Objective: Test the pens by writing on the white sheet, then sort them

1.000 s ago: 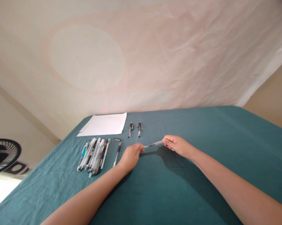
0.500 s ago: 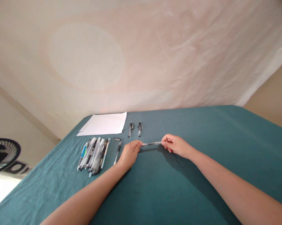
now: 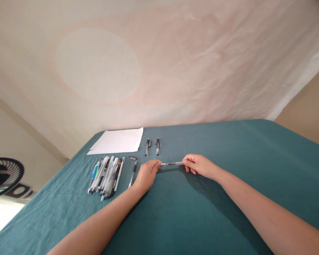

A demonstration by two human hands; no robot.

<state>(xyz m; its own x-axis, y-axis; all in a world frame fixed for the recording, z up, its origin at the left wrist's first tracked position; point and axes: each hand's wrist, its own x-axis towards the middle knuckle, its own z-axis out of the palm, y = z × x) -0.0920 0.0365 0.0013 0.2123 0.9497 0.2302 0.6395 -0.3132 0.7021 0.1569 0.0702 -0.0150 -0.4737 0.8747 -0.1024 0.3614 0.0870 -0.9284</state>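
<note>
A slim clear pen (image 3: 172, 163) with a dark band stretches level between my two hands, just above the cloth. My left hand (image 3: 148, 173) pinches its left end, and the fingers cover that tip. At the other end, my right hand (image 3: 198, 165) is closed on the pen with thumb and fingertips. Beside my left wrist lies an uncapped pen (image 3: 133, 173), and a loose dark cap (image 3: 132, 158) rests just beyond its tip. Two black-and-clear pens, a left one (image 3: 148, 147) and a right one (image 3: 157, 146), lie apart farther back.
A pile of several pens (image 3: 106, 177) lies left of my left forearm. White paper sheets (image 3: 117, 141) rest at the table's back left. Green cloth (image 3: 202, 219) covers the table. A pale draped sheet (image 3: 175, 71) rises behind it, and a fan (image 3: 4, 177) stands off the left edge.
Almost nothing differs. My right hand sits very slightly lower in the view, and both hands keep hold of the pen.
</note>
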